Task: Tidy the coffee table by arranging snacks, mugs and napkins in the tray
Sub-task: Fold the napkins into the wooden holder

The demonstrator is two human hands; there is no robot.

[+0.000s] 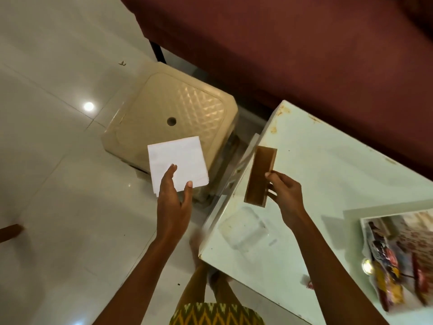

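Note:
My left hand [174, 198] holds a stack of white square napkins [178, 158] between thumb and fingers, out over the floor left of the coffee table. My right hand [284, 193] grips a brown wooden napkin holder [259, 175] by its right side, just above the table's left corner. The holder looks empty inside. The pale coffee table [328, 184] runs to the right. At its right edge lies a tray [351, 213] with several snack packets [389, 266] in it, blurred.
A beige plastic stool [173, 109] stands on the white tiled floor behind the napkins. A dark red sofa [293, 43] fills the top. A gold round object [366, 266] sits by the tray's near edge. My legs and patterned clothing [215, 313] show below.

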